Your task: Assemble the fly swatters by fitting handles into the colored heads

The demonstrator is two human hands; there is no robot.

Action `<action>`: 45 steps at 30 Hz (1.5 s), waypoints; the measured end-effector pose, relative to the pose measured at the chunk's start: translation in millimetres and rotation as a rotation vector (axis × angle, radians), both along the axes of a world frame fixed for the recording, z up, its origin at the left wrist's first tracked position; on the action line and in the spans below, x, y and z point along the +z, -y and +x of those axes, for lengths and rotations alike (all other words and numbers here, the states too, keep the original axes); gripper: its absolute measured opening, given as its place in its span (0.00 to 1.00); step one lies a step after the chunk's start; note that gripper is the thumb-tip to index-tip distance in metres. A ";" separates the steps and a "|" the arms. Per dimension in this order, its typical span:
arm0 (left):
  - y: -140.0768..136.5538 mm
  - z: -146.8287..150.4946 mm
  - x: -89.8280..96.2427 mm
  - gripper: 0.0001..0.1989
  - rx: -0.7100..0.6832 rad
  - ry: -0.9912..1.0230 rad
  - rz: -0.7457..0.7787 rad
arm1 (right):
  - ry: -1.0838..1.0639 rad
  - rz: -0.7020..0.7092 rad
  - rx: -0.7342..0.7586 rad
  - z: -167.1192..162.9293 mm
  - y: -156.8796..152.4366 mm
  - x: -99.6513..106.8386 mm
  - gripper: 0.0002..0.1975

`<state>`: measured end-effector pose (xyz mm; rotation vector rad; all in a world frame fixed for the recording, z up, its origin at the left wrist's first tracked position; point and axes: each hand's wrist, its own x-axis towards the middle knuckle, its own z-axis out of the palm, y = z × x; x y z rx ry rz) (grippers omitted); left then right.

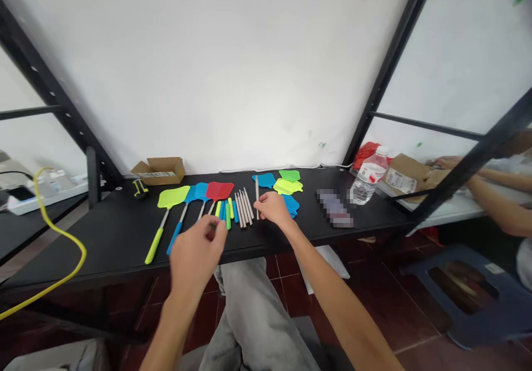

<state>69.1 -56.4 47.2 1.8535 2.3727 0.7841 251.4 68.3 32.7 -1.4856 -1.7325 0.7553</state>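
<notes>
My right hand pinches a thin silver metal rod, which stands out above the fingers beside a row of several similar rods on the black table. My left hand is closed, fingers curled toward the thumb, over the table's front edge; what it holds, if anything, is hidden. Close to it lie several green and blue plastic handles. Left of these are assembled fly swatters with a lime head, blue heads and a red head. Loose blue, lime and green heads lie right.
An open cardboard box stands at the back left near a small black-and-yellow object. On the right are a blurred-out flat item and a water bottle. A yellow cable hangs left. Another person's arm shows far right.
</notes>
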 end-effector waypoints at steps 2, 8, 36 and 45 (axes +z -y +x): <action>-16.1 2.6 -4.6 0.17 0.034 -0.081 -0.089 | -0.364 -0.001 0.018 6.2 10.2 -7.0 0.07; -49.8 9.5 -24.2 0.19 0.056 -0.195 -0.186 | -0.833 -0.032 0.079 19.7 30.6 -36.0 0.15; -28.2 -5.9 -61.9 0.14 -0.174 -0.059 0.160 | -1.020 0.072 0.088 25.9 33.4 -48.9 0.14; -27.6 -5.9 -60.3 0.14 -0.161 -0.068 0.128 | -0.985 0.085 0.103 26.2 33.7 -49.5 0.15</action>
